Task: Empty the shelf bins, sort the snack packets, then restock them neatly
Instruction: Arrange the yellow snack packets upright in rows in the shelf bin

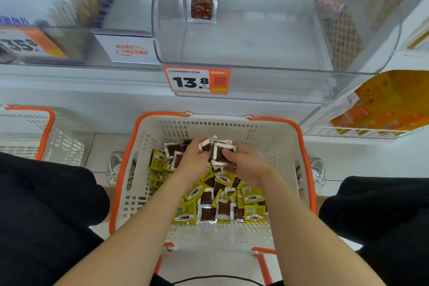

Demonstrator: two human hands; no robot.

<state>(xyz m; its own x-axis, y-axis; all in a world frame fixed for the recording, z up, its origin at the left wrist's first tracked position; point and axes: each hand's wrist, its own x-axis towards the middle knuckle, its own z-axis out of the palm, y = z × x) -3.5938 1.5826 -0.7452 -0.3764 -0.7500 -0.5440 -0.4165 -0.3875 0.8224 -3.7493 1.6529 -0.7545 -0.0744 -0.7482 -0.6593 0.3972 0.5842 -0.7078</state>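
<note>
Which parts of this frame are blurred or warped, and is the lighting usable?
Head view: the price tag and the packets in the basket are sharp; head view, top left: the shelf goods are smeared; head view: the wide lens bows the front of the clear bin; head view: light is bright and even, no hard shadows.

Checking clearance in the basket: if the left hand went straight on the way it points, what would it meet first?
The left hand points forward, its grip on a bundle of snack packets. Past that bundle, it would probably meet the white basket's far wall first; depth is hard to judge.
</note>
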